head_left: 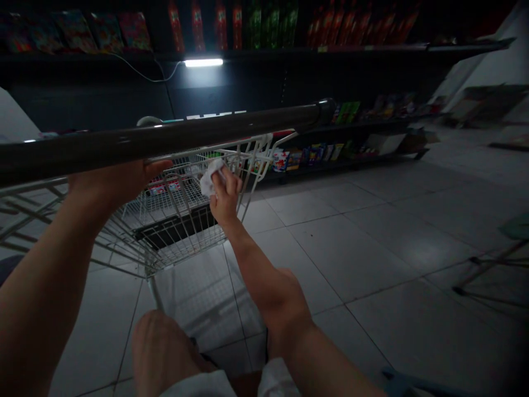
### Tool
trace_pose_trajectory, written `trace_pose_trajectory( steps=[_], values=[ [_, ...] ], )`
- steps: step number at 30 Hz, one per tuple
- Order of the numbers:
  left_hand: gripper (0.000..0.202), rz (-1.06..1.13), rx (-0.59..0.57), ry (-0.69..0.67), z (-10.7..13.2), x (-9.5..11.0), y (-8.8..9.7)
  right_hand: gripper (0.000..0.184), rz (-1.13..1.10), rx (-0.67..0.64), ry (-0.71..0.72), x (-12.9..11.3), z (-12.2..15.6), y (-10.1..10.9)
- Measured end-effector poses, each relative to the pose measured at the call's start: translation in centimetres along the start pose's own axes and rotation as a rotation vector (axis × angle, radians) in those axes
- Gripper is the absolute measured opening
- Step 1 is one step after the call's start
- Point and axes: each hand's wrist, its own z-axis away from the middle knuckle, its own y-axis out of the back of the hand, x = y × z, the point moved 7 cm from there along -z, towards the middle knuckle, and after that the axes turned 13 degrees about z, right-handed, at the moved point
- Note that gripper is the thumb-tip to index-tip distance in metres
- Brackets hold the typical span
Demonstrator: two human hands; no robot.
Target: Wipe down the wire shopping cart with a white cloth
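A wire shopping cart [173,220] stands close in front of me, its dark handle bar [165,138] running across the view. My left hand [111,179] is wrapped under that bar from below, fingers curled on it. My right hand [225,196] is closed on a crumpled white cloth [210,177] and presses it against the cart's wire rear panel just under the bar. My knees [161,347] show at the bottom, low over the floor.
Dark store shelves [363,129] with packaged goods line the back, lit by a strip light [203,62]. Pale floor tiles [351,242] stretch to the right. A green-seated stool or chair frame [496,264] stands at the right edge.
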Motion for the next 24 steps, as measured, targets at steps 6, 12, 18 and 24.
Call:
trace_pose_trajectory(
  steps=[6,12,18,24],
  values=[
    [0.087,-0.085,0.018,-0.07,1.1,-1.4,0.7,0.049,-0.121,-0.179,0.031,0.1,5.4,-0.4],
    [0.088,-0.099,0.041,-0.098,1.5,-2.8,0.6,0.062,-0.012,0.14,-0.022,-0.4,-4.2,7.2],
    [0.088,-0.26,0.075,-0.18,2.0,-2.3,0.9,0.057,0.034,-0.094,-0.103,2.3,0.9,1.9],
    [0.089,-0.225,0.095,-0.176,1.9,-2.6,0.9,0.06,0.034,0.002,-0.127,4.3,-0.5,6.7]
  ],
)
